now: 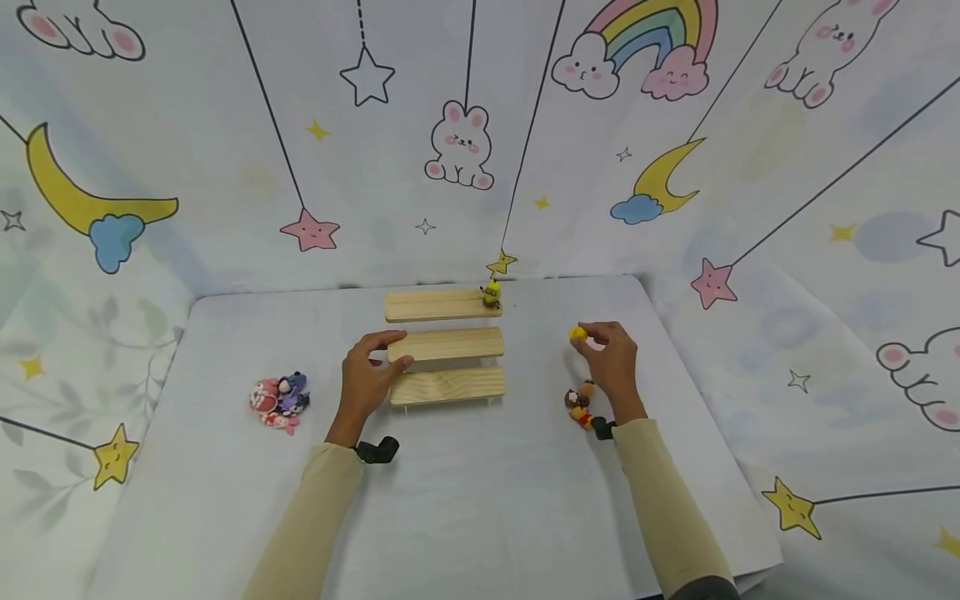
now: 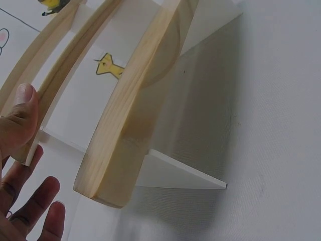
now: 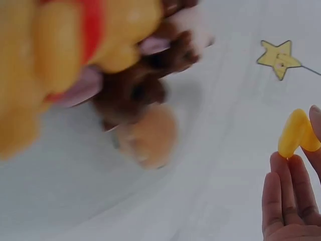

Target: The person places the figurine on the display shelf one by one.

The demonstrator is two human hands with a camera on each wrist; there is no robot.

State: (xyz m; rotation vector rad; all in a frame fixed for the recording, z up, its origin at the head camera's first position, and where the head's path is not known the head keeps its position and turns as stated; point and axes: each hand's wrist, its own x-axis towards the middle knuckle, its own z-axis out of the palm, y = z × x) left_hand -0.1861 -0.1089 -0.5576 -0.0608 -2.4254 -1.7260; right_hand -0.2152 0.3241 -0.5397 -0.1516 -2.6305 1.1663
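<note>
Pinched in the grip of the right hand [image 1: 611,358] is a small yellow figure [image 1: 577,333], which is held between the fingertips [image 3: 283,175] just above the counter [image 1: 480,500]. On the right wrist view the yellow figure [image 3: 296,133] is seen at the tips of the fingers. Just beside this hand, toward the person, a little group of brown and yellow toy figures [image 1: 581,404] is lying on the counter.

The left hand [image 1: 367,379] is placed on the left end of a wooden stepped shelf [image 1: 446,350]; its thumb [image 2: 20,118] is pressed against the edge of the middle step and the other fingers are spread under it, relaxed.

On the top step, at its right end, a small yellow and black figure [image 1: 492,293] is standing upright. Well apart, at the left of the counter, a heap of pink, red and purple toys [image 1: 280,402] is seen.
</note>
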